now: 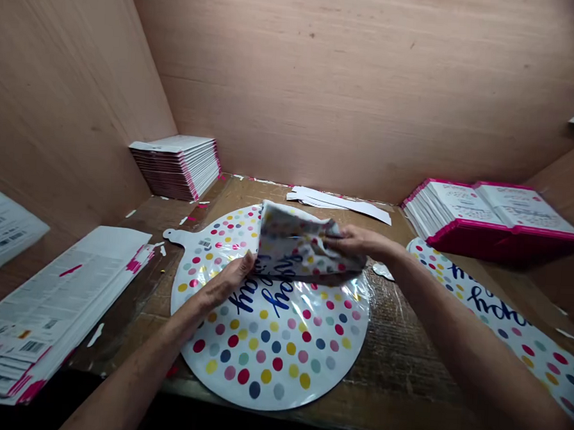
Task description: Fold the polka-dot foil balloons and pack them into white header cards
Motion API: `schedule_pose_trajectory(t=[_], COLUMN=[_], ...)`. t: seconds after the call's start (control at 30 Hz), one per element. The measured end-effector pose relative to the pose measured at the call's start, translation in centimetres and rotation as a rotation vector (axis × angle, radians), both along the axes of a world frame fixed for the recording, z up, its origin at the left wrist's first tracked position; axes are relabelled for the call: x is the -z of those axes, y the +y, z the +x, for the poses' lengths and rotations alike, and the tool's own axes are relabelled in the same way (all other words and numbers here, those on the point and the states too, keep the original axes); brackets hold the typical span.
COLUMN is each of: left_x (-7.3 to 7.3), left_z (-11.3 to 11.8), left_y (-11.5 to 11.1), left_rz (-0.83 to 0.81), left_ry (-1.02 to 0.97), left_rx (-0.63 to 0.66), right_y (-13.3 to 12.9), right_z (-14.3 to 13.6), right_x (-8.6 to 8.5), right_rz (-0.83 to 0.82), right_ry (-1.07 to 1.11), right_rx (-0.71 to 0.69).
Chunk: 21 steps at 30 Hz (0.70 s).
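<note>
A round white foil balloon (269, 362) with coloured dots and blue lettering lies flat on the brown work surface, its tab pointing left. Above its upper middle, my left hand (238, 273) pinches the left lower edge of a partly folded dotted sheet (290, 241). My right hand (350, 239) grips the right side of that same sheet, which is bunched and slightly blurred there. Both hands are closed on it. Part of the balloon's lettering is hidden behind the sheet.
Printed cards (36, 311) are stacked at left, with another stack (178, 164) at the back left. Pink-edged packs (498, 216) stand at the back right above more dotted balloons (517, 323). White paper strips (340, 202) lie near the back wall (323, 82).
</note>
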<state>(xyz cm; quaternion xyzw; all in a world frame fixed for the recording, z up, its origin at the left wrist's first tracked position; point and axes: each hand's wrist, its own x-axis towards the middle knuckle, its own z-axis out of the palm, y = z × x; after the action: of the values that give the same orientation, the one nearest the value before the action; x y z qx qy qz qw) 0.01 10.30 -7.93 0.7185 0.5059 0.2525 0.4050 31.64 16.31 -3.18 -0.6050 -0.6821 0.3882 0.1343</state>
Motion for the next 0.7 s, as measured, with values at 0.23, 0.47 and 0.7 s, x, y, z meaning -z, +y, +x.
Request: schedule_pose_trajectory(t=[0.23,0.47,0.7], left_x=[1.4,1.3,2.7], left_z=[2.6,3.2,4.2], left_y=[3.8,3.4,1.9], left_rz=[-0.034,0.026,0.522], left_ry=[0.165,0.241,0.647], left_rx=[-0.333,-0.46,-0.215], right_y=[-2.1,-3.0,-2.0], right_z=[2.1,3.6,1.9], right_x=[4.3,8.8,8.4], right_rz=[0.422,0.517,0.596], right_ry=[0.169,-0.249,-0.441], right_rx=[0.42,0.471,0.487])
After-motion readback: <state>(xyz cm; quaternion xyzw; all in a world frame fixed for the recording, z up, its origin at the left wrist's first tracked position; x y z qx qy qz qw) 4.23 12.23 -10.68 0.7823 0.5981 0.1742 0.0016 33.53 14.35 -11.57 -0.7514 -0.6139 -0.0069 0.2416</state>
